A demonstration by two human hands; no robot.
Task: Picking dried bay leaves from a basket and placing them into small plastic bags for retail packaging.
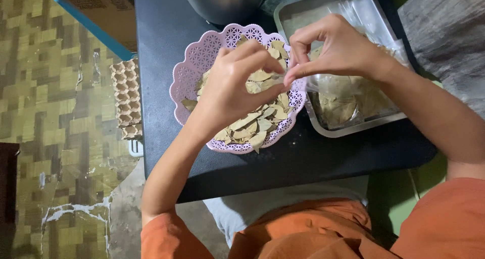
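A lilac perforated plastic basket (194, 62) on the black table holds several dried bay leaves (255, 125). My left hand (232, 85) hovers over the basket, its thumb and fingers pinched together. My right hand (336, 49) meets it above the basket's right rim, pinching the mouth of a small clear plastic bag (313, 82). The bag lies across a steel tray (348, 4), where more clear bags filled with leaves (343, 105) rest.
A steel pot (222, 1) stands behind the basket. The black table (313, 158) ends near my lap. On the patterned floor at the left lie egg cartons (126, 100) and a cardboard box (98, 4) with a blue bar.
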